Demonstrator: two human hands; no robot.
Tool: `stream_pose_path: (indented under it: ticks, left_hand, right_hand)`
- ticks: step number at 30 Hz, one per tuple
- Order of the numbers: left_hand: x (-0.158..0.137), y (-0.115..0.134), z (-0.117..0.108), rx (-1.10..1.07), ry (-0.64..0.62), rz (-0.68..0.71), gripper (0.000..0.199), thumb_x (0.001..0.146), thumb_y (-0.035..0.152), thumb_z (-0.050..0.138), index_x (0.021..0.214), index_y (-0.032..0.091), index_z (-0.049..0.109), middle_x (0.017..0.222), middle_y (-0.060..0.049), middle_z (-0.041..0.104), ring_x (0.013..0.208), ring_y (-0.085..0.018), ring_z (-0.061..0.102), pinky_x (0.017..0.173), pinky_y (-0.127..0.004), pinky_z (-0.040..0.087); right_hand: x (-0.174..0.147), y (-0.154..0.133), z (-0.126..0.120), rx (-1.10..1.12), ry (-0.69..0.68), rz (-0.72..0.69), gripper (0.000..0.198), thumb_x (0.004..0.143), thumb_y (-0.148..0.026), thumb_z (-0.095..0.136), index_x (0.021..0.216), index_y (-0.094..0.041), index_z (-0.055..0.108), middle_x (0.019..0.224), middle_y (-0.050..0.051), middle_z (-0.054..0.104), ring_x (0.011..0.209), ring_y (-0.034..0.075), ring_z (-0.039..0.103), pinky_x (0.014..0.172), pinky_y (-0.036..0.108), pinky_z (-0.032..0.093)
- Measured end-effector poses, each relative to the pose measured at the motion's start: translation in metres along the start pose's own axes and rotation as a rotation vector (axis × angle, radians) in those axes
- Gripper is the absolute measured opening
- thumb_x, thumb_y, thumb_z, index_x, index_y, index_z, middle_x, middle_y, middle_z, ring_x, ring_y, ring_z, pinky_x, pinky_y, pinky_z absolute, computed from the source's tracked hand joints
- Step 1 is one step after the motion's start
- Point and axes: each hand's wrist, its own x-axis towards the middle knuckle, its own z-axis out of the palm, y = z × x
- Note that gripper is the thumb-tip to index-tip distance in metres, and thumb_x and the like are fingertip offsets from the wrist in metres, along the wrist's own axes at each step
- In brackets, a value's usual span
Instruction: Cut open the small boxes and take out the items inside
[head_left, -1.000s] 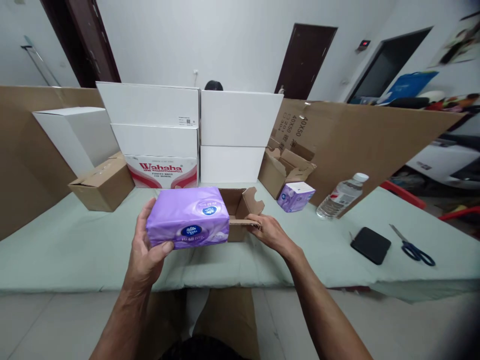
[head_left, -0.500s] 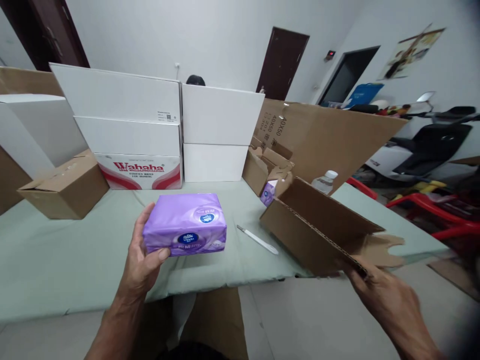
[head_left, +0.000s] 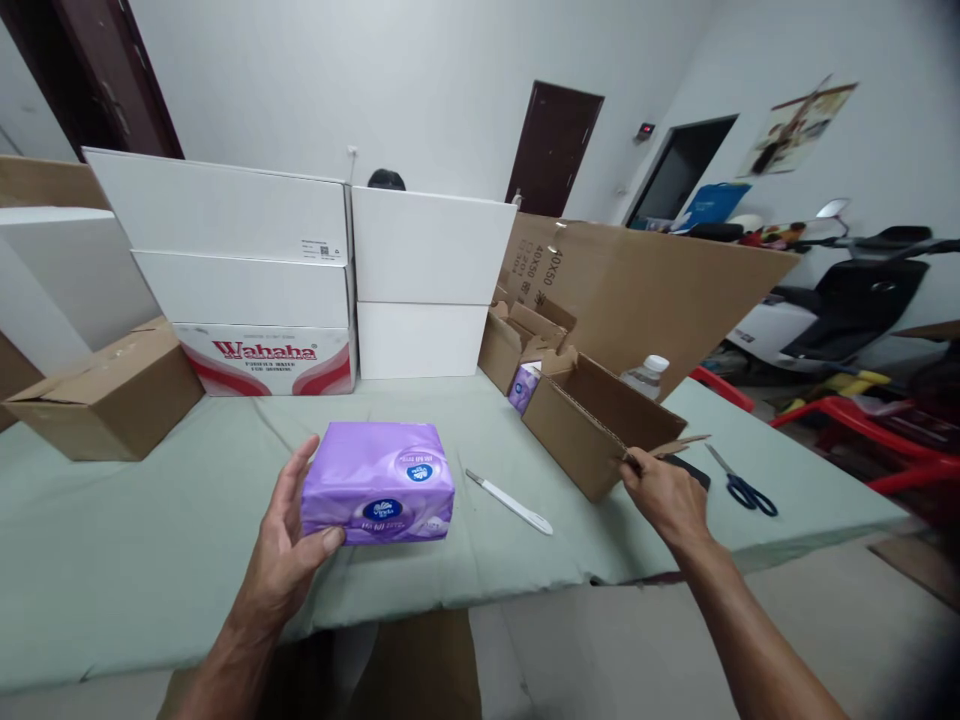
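Observation:
A purple pack of tissues [head_left: 379,485] with blue oval logos is gripped at its left end by my left hand [head_left: 281,545], thumb on the near side. It is held above the table, its broad face up. My right hand [head_left: 671,500] pinches the near end of an open brown cardboard box [head_left: 574,435], which stands on the right part of the table. Between the pack and the box lies a white-handled craft knife [head_left: 510,500]. Another purple tissue pack [head_left: 523,385] stands behind the box, partly hidden.
Scissors [head_left: 742,490] and a dark flat object [head_left: 690,468] lie right of my right hand. A plastic bottle [head_left: 646,378] stands behind the box. White cartons [head_left: 262,360] line the table's back, with a closed brown box [head_left: 112,390] at left. The table's front edge [head_left: 450,605] runs close by.
My right hand has moved left and away from me with the cardboard box, which now sits farther back on the table. The scissors have come into sight. My left hand still holds the pack.

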Motion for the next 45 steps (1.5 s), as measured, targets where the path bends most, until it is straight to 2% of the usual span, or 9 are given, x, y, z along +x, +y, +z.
stream_pose_path:
  ticks: [12,21,23,26,29,31,34,39,45]
  left_hand:
    - [0.013,-0.019,0.008,0.06,-0.001,-0.064,0.114,0.061,0.049,0.093,0.158,0.027,0.038,0.15,-0.014,0.056,0.132,-0.037,0.06,0.103,-0.038,0.056]
    - [0.018,-0.03,0.011,0.069,-0.016,-0.086,0.111,0.061,0.046,0.094,0.157,0.029,0.04,0.152,-0.013,0.052,0.132,-0.036,0.06,0.103,-0.037,0.054]
    - [0.021,-0.032,0.013,0.07,-0.041,-0.06,0.11,0.062,0.046,0.094,0.156,0.028,0.04,0.152,-0.014,0.051,0.132,-0.037,0.06,0.101,-0.038,0.056]
    - [0.023,-0.033,0.013,0.108,-0.114,-0.027,0.111,0.062,0.045,0.093,0.157,0.024,0.038,0.151,-0.017,0.049,0.135,-0.038,0.058,0.103,-0.041,0.054]
    - [0.021,-0.032,0.018,0.173,-0.251,-0.082,0.114,0.064,0.038,0.092,0.159,0.022,0.032,0.154,-0.019,0.046,0.138,-0.038,0.054,0.11,-0.044,0.049]
    - [0.018,-0.032,0.026,0.235,-0.351,-0.144,0.112,0.066,0.034,0.089,0.16,0.022,0.03,0.154,-0.019,0.045,0.138,-0.038,0.054,0.112,-0.047,0.047]
    - [0.015,-0.034,0.043,0.37,-0.428,-0.167,0.103,0.067,0.028,0.086,0.158,0.022,0.037,0.155,-0.018,0.044,0.14,-0.039,0.051,0.115,-0.05,0.045]
    - [0.016,-0.045,0.054,0.327,-0.409,-0.133,0.101,0.077,0.039,0.083,0.162,0.024,0.031,0.162,-0.019,0.035,0.145,-0.038,0.047,0.117,-0.052,0.045]
    - [0.02,-0.049,0.015,0.383,-0.212,-0.126,0.081,0.085,0.049,0.077,0.155,0.023,0.046,0.151,-0.019,0.052,0.138,-0.036,0.056,0.116,-0.056,0.045]
  right_hand:
    - [0.102,-0.094,0.009,0.106,0.014,-0.057,0.039,0.103,-0.034,0.042,0.126,-0.018,0.069,0.111,0.021,0.076,0.099,0.031,0.073,0.079,0.037,0.049]
    - [0.146,-0.139,0.007,0.194,-0.018,-0.153,0.078,0.096,-0.032,0.055,0.165,-0.015,0.023,0.124,0.024,0.072,0.111,0.034,0.071,0.092,0.045,0.051]
    - [0.133,-0.136,0.003,0.259,0.011,-0.158,0.083,0.096,-0.034,0.056,0.167,-0.013,0.017,0.128,0.024,0.071,0.116,0.037,0.069,0.097,0.05,0.05]
    - [0.09,-0.126,-0.001,0.629,-0.049,-0.296,0.079,0.096,-0.046,0.055,0.164,-0.017,0.03,0.127,0.018,0.073,0.117,0.035,0.068,0.103,0.053,0.049]
    - [0.028,-0.115,-0.01,1.034,-0.473,-0.712,0.087,0.089,-0.07,0.058,0.16,-0.022,0.041,0.15,0.017,0.059,0.134,0.035,0.059,0.109,0.051,0.048]
    - [-0.016,-0.112,-0.019,1.048,-0.647,-0.943,0.111,0.076,-0.076,0.072,0.165,-0.024,0.031,0.164,0.017,0.043,0.146,0.037,0.046,0.116,0.053,0.042]
    - [-0.07,-0.115,-0.025,0.893,-0.581,-1.058,0.126,0.066,-0.069,0.085,0.168,-0.026,0.023,0.168,0.017,0.035,0.15,0.04,0.039,0.121,0.058,0.033]
    - [-0.073,-0.111,0.001,0.941,-0.377,-0.739,0.126,0.068,-0.066,0.083,0.168,-0.025,0.019,0.163,0.02,0.041,0.145,0.042,0.046,0.116,0.059,0.039]
    - [0.04,-0.083,0.054,1.02,-0.016,0.0,0.123,0.073,-0.065,0.073,0.165,-0.013,0.01,0.151,0.024,0.052,0.131,0.037,0.058,0.11,0.048,0.046]
